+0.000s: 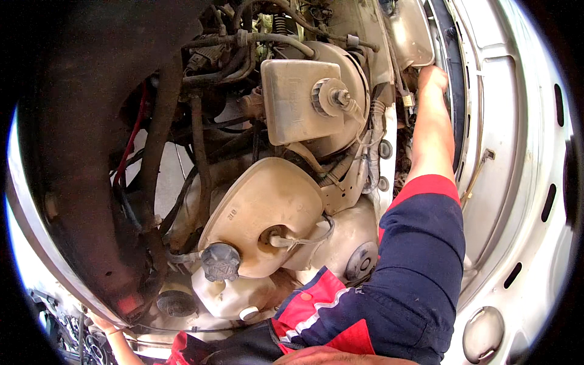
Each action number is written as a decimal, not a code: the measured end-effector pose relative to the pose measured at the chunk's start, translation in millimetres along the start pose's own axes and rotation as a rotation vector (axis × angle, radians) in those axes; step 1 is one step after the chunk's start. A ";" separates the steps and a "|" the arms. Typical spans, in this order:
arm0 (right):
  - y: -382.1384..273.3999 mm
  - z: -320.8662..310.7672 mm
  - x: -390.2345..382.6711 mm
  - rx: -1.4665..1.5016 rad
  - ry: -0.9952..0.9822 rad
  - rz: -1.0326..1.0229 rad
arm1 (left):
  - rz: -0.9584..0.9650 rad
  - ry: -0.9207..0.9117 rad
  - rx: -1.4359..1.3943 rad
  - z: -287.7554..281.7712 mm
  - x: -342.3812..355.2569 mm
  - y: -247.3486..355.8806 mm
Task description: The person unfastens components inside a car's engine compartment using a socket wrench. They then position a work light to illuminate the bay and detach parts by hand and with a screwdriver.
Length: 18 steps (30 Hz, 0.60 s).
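My right arm stretches across the engine bay to the far right. There my right hand (433, 76) reaches in beside a smooth beige housing (412, 33), and its fingers are hidden. At the lower left, my left hand (101, 322) is at the edge of a dark panel (91, 201), with its fingers mostly out of sight. Between my arms sits a beige coolant tank (267, 213) with a black ribbed cap (220, 261). Beyond it stands a dusty brake fluid reservoir (298, 100) with a round cap, in front of a round brake booster (356, 79).
Dark hoses (198, 152) and a red cable (132, 140) run along the left of the bay. A white reservoir (234, 296) lies below the coolant tank. The white car body (505, 182) bounds the right side, with a thin metal rod (477, 176) along it.
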State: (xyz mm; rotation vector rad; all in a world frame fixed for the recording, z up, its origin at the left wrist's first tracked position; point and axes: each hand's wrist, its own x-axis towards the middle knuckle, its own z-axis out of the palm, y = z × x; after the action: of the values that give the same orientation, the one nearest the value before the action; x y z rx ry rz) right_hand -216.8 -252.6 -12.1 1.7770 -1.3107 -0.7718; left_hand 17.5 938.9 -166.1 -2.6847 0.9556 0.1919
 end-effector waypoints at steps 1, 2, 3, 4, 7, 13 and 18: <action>-4.1 8.6 6.2 0.011 0.001 -0.008 | -0.008 0.000 0.012 -1.7 -6.0 -9.7; -3.9 20.3 11.2 -0.040 0.024 -0.003 | -0.021 -0.073 0.080 0.7 -7.4 -13.8; -3.7 29.5 17.7 -0.092 0.047 0.002 | -0.036 -0.146 0.148 2.8 -9.7 -17.3; -1.6 27.2 15.2 -0.067 0.029 -0.001 | -0.086 -0.253 0.217 2.8 -10.4 -14.2; -1.1 20.5 6.0 -0.163 0.061 -0.024 | -0.072 -0.162 0.150 5.0 -10.7 -13.7; -11.5 21.0 17.5 -0.097 0.022 0.014 | -0.033 0.120 -0.026 25.2 -23.7 -35.7; 4.2 52.7 43.7 -0.088 0.029 0.034 | -0.541 0.149 -0.969 46.0 -14.3 -23.7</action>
State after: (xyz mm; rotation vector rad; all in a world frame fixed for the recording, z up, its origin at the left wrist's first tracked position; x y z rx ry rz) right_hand -250.0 -307.5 -36.4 1.6859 -1.2660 -0.7703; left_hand 20.1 979.2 -201.5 -3.7544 0.0850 0.4226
